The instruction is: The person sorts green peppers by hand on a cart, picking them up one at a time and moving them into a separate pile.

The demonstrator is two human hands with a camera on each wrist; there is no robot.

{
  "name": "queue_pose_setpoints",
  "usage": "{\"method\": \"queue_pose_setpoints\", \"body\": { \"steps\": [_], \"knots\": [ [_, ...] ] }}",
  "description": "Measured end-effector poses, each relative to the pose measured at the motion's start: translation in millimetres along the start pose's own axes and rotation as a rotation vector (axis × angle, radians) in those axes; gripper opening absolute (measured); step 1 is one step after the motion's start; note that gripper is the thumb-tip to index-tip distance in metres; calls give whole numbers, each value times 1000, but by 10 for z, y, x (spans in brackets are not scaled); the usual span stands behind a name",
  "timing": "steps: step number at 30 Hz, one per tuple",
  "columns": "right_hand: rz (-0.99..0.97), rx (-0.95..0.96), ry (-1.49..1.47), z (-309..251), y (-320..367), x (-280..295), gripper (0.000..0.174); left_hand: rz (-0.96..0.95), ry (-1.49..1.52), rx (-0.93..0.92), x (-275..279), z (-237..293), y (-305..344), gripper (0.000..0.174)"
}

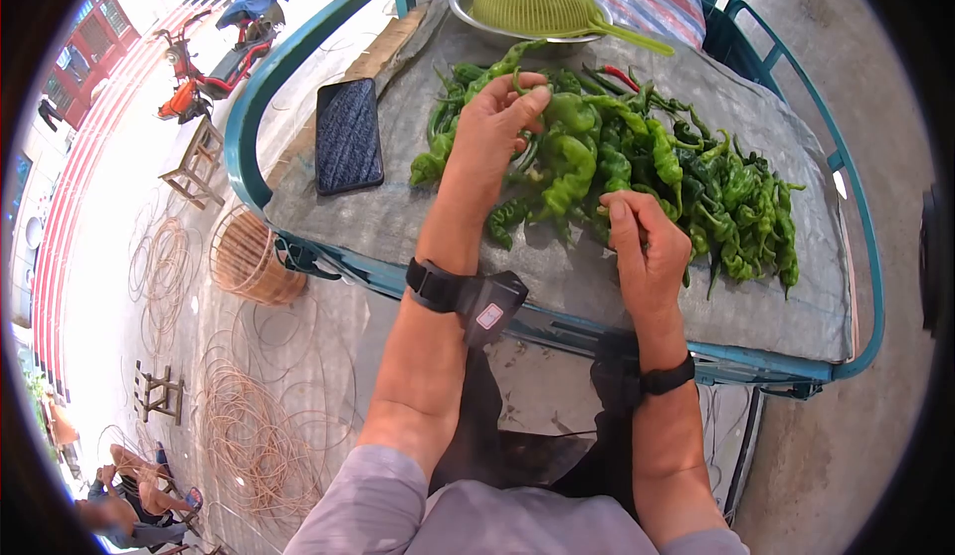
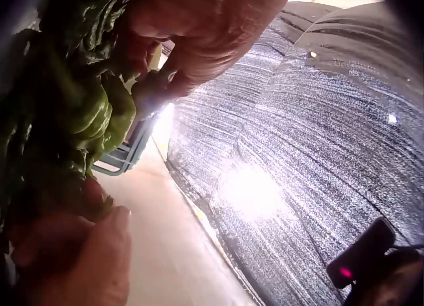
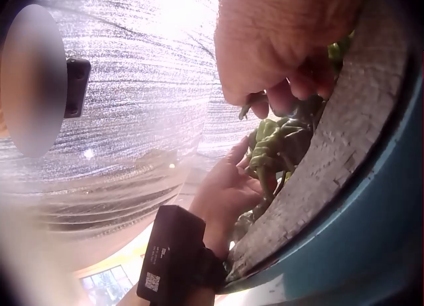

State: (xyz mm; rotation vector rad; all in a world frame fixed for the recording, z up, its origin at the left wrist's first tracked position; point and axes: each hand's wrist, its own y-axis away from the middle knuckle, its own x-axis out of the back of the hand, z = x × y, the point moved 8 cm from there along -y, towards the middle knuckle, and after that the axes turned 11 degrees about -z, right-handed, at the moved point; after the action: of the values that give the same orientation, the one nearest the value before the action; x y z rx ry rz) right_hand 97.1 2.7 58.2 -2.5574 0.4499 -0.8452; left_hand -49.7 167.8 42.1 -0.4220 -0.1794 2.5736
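Observation:
Wrinkled green peppers [image 1: 741, 192] lie heaped on the grey sheet [image 1: 418, 222] covering a blue-framed cart bed. My left hand [image 1: 487, 127] is at the pile's left side, its thumb and bent fingers pinching a green pepper [image 1: 519, 84] by its thin curved end. At the pile's near edge is my right hand [image 1: 649, 247], fingers curled and thumb against the forefinger. A small green stem [image 3: 248, 106] pokes out of its grip in the right wrist view. In that view, a light green pepper [image 3: 268, 147] overlaps the left hand's fingers.
Behind the pile stands a metal basin [image 1: 463, 3] with an upturned green strainer [image 1: 532, 0] in it. A black phone [image 1: 348, 137] lies to the left. The cart's blue rail [image 1: 244, 127] curves around the bed. A woven basket [image 1: 249, 257] stands on the ground beside it.

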Motion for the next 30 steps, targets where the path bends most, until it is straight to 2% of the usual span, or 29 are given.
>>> {"method": "queue_pose_setpoints", "body": {
  "steps": [3,7,10,13,16,19,20,22,23,26,27,30],
  "knots": [
    [-1,3,6,6,-3,2,13,-80,42,-80,-34,119,15,23],
    [0,10,-4,12,0,0,13,26,79,-288,117,272,50,18],
    [1,17,-4,17,0,-10,12,93,-327,-375,131,488,194,20],
    [-5,9,9,14,7,-16,11,-95,-689,-300,49,518,204,27],
    [13,30,19,27,6,-12,11,-138,-586,-163,5,467,298,34],
    [68,74,24,-124,54,39,11,161,-709,-138,311,601,414,34],
    [93,92,27,-223,77,67,11,250,-894,-105,402,647,463,34],
    [8,175,72,-481,120,9,17,435,-1259,-36,563,734,578,36],
    [-35,216,95,-590,146,-52,20,421,-1251,70,630,670,587,41],
    [-155,266,279,-754,194,-431,31,318,-1307,186,617,538,581,44],
    [-185,238,297,-733,211,-524,32,324,-1406,233,593,534,580,50],
    [-257,182,352,-635,241,-745,32,278,-1496,141,527,488,606,48]
  ]
}}
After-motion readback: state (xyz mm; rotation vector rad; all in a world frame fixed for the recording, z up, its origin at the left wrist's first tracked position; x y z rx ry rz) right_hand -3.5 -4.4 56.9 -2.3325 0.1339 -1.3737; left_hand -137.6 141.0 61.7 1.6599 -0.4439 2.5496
